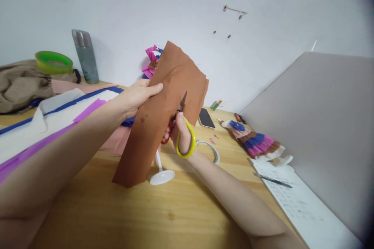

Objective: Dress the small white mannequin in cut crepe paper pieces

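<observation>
My left hand grips a long strip of brown crepe paper, thumb on its front face, and holds it up over the wooden table. My right hand is closed in the handles of scissors with one yellow and one red loop. The scissor blades are partway into the right side of the brown paper, pointing up. A white stand with a round base sits on the table below the paper.
Sheets of white, blue, purple and pink paper lie at the left. Behind them stand a grey flask and a green tape roll on brown cloth. To the right lie a phone, a tape ring, a paper doll, a pen and a printed sheet.
</observation>
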`<state>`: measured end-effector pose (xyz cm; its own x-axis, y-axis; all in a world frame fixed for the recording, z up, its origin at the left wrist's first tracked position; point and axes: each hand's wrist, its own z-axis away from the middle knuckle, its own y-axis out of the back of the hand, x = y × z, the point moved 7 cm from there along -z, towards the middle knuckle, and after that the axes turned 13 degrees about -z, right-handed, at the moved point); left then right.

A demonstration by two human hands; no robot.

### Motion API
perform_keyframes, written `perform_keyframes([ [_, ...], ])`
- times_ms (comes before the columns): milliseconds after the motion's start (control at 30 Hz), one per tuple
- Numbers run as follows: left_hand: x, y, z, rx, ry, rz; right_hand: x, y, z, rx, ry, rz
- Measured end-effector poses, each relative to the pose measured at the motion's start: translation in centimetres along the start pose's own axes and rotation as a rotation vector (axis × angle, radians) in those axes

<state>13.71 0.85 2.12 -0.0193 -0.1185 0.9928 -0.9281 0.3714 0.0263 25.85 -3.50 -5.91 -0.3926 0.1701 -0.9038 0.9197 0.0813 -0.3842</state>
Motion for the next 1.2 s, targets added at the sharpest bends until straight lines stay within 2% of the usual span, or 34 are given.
perform_keyframes([
  [100, -0.08, 0.01, -0.10, -0.006, -0.009, -0.001, 0.11, -0.10, 0.03, -0.020, -0.013, -0.063],
  [333, -0.40, 0.17, -0.28, -0.004, -0.017, 0.006, -0.04, -0.10, 0.22, 0.021, -0.015, -0.083],
  [633, -0.61, 0.19, -0.50, -0.018, -0.030, 0.031, -0.51, -0.34, 0.57, 0.097, 0.000, -0.067],
  [1200, -0.54, 0.06, -0.54, -0.024, -0.015, 0.023, -0.43, -0.63, 0.75, 0.118, 0.006, -0.026],
])
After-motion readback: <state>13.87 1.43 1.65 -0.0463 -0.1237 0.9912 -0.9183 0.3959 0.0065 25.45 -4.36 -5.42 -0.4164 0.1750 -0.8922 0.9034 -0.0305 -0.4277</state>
